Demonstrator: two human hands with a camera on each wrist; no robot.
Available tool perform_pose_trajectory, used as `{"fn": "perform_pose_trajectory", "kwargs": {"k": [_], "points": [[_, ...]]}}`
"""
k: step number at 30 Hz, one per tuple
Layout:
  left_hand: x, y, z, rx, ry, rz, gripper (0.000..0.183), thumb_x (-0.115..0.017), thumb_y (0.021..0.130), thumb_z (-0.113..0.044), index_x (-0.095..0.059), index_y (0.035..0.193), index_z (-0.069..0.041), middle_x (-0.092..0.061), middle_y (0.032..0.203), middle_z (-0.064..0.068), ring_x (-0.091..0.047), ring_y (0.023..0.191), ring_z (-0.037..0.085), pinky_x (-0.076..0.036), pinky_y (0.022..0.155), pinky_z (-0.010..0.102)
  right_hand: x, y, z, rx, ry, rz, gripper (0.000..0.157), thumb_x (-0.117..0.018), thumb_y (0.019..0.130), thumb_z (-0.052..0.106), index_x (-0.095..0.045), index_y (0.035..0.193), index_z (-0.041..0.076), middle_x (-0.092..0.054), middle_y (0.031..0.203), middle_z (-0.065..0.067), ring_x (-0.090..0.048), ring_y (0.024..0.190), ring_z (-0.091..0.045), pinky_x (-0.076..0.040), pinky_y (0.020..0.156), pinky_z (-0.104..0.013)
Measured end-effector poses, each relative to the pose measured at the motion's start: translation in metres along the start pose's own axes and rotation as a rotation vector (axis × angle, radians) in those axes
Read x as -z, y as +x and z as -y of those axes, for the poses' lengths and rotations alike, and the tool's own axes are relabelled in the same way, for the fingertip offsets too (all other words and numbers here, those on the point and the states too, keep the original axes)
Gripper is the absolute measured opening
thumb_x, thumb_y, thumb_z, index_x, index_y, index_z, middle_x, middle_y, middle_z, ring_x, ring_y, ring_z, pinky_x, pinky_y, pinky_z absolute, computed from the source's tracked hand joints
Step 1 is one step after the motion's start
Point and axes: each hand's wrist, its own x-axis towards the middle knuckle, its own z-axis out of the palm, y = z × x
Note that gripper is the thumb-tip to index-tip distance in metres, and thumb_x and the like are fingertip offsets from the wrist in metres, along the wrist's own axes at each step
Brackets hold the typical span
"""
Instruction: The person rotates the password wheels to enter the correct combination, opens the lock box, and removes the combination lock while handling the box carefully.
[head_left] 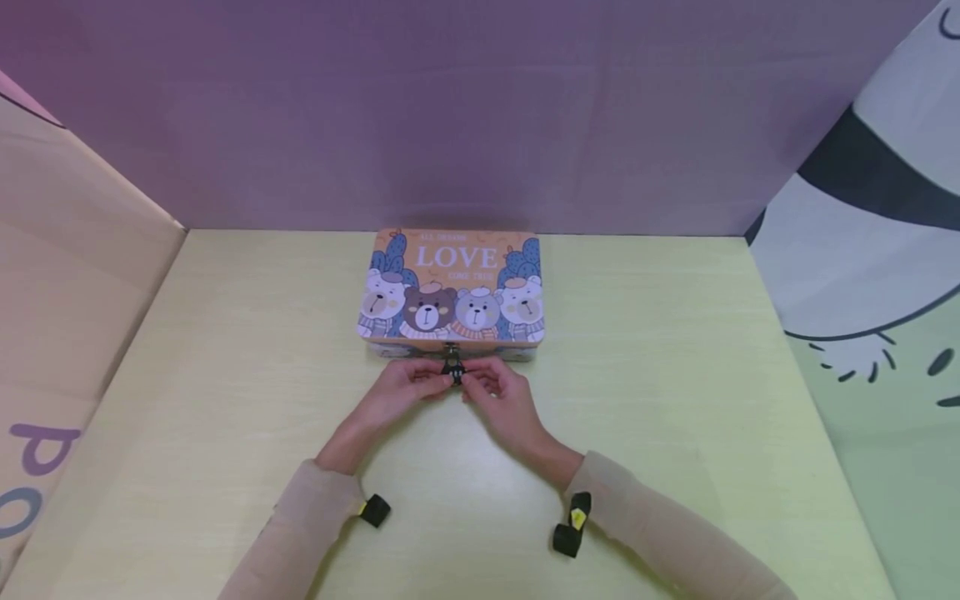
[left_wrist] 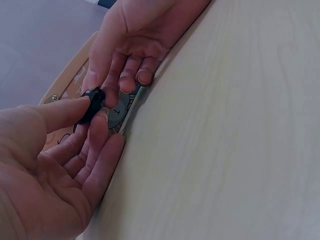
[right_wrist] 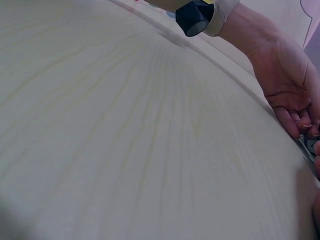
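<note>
A rectangular box with cartoon bears and the word LOVE on its lid stands at the back of the table. At its front clasp is a small black padlock with light marks on its face. My left hand pinches the padlock from the left between thumb and fingers. From the other side my right hand pinches it too, thumb on the front. Close up in the left wrist view, both hands' fingertips meet around the dark padlock, in front of the box. In the right wrist view the padlock is hidden.
The pale wood-grain table spreads around the box. A purple panel rises just behind it, and printed panels stand at the left and right sides. Black wrist cameras hang by the sleeves.
</note>
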Motion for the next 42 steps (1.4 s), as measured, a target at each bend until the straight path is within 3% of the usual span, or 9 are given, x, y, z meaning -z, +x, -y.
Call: {"fn": "perform_pose_trajectory", "kwargs": {"k": [20,42], "points": [[-0.0022,-0.0015,-0.0016,0.001,0.0,-0.013,0.028,-0.063,0.093,-0.005,-0.062,0.116,0.01,-0.069,0.105,0.018,-0.066,0.087,0.016,-0.057,0.083,0.027,-0.0004,-0.0014,0.0016,0.023,-0.002,-0.004,0.02,-0.06,0.094,-0.001,-0.06,0.114,-0.005,-0.067,0.099,-0.018,-0.063,0.086,-0.041,-0.059,0.077,-0.04],[-0.003,-0.0005,0.0003,0.012,0.043,-0.035,0.03,-0.07,0.09,-0.012,-0.065,0.116,0.003,-0.069,0.107,0.015,-0.066,0.095,0.022,-0.055,0.089,0.031,-0.0008,0.0002,0.0003,0.021,0.002,-0.003,0.02,-0.06,0.094,-0.002,-0.06,0.114,-0.007,-0.067,0.099,-0.019,-0.064,0.086,-0.041,-0.059,0.078,-0.043]]}}
